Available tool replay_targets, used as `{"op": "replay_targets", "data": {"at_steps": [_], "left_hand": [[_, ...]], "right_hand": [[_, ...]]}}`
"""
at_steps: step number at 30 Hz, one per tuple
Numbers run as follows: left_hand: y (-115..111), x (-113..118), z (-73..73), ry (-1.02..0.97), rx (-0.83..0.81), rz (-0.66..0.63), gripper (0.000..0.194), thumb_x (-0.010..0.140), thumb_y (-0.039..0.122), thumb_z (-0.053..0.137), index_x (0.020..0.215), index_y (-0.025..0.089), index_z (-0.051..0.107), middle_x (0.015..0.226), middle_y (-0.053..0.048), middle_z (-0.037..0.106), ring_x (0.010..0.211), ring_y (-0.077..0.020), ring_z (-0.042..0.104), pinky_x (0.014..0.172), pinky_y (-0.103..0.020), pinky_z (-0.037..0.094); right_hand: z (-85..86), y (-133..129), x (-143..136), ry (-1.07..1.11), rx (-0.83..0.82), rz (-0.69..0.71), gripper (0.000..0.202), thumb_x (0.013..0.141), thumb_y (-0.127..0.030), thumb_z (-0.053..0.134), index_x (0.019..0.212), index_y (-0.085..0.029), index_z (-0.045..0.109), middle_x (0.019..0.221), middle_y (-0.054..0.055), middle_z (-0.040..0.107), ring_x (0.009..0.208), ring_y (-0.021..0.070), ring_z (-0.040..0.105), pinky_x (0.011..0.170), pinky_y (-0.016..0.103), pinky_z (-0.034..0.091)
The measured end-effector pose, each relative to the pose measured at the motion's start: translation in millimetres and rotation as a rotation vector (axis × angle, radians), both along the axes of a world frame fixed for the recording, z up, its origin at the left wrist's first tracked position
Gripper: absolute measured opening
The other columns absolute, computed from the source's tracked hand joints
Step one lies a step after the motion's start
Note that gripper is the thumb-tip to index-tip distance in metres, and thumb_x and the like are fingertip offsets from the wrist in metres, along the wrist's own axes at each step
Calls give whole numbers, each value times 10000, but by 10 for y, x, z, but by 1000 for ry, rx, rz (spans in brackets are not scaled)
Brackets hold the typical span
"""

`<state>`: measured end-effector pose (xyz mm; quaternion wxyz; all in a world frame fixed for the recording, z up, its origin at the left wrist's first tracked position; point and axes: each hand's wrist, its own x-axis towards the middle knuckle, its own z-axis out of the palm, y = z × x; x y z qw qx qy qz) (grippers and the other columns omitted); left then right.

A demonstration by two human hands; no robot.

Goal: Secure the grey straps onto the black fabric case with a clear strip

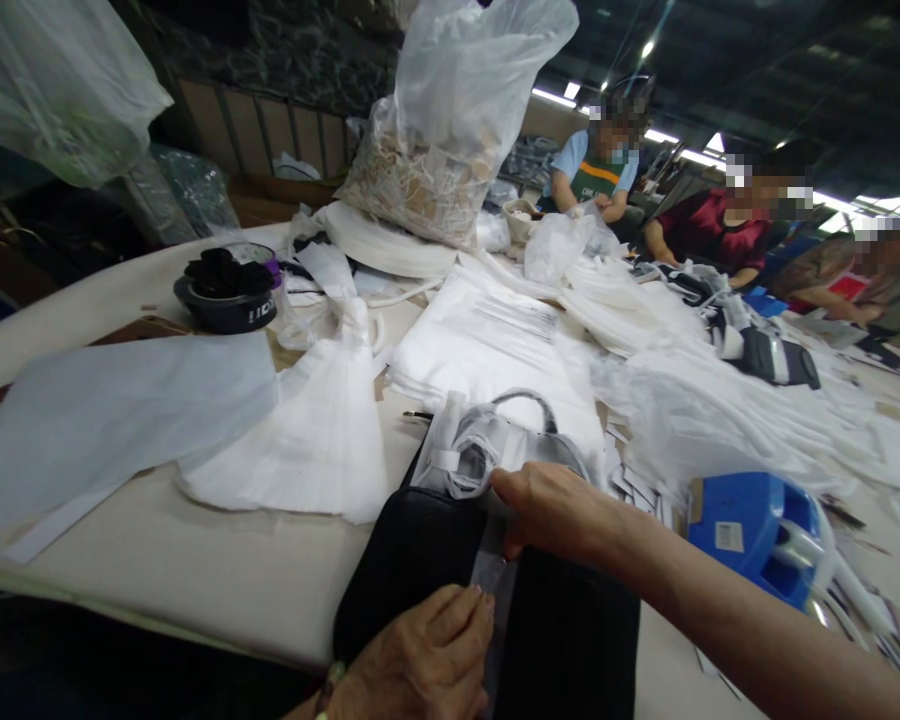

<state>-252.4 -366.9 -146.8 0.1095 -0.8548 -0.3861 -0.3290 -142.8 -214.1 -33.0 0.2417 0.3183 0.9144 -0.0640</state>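
A black bag (577, 630) lies in front of me on the table, with a translucent plastic strip (501, 625) running down its middle. At its top, straps bundled in white wrapping (461, 455) sit beside a grey carry handle (529, 398). My left hand (427, 650) pinches the edge of the strip low on the bag, fingertips pressed together. Just above, my right hand (551, 510) is curled closed between the wrapped straps and the strip. Its index finger touches the wrapping; what lies inside its grip is hidden.
White sheets (487, 340) are stacked behind the bag, with loose white sheets (300, 430) to the left. A blue tape dispenser (750, 530) stands right. A black bowl (225, 300) and a filled plastic bag (435, 170) stand farther back. Several co-workers (720, 225) sit across the table.
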Motion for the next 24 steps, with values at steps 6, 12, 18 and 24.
{"op": "replay_targets", "data": {"at_steps": [6, 12, 18, 24], "left_hand": [[-33, 3, -13, 17, -28, -10, 159, 786, 264, 601, 833, 117, 638, 1047, -82, 620, 1034, -202, 531, 934, -305, 423], [-55, 24, -55, -14, -36, 18, 202, 803, 249, 569, 923, 98, 629, 1056, -87, 615, 1039, -196, 528, 941, -291, 438], [-70, 1, 28, -57, -14, 18, 238, 845, 146, 437, 986, 60, 608, 1014, -117, 615, 1057, -209, 531, 939, -293, 463], [-41, -5, 46, -97, 72, -1, 190, 846, 107, 429, 824, 98, 617, 1072, -148, 591, 1111, -227, 513, 929, -288, 474]], "right_hand": [[17, 111, 142, 192, -1, -20, 149, 694, -194, 686, 822, -173, 613, 760, 15, 625, 640, 127, 564, 514, 214, 286], [-197, -528, 478, 571, 236, 115, 256, 825, -55, 379, 877, -170, 601, 818, 53, 609, 750, 171, 525, 665, 290, 397], [-756, -1076, 660, 750, 557, 350, 527, 828, -457, 456, 1159, -58, 546, 1125, 130, 624, 1090, 259, 493, 920, 416, 400], [-1123, -1156, 607, 982, 677, 249, 262, 894, -214, 408, 1036, -151, 619, 985, 1, 682, 1010, 162, 550, 984, 328, 380]]}}
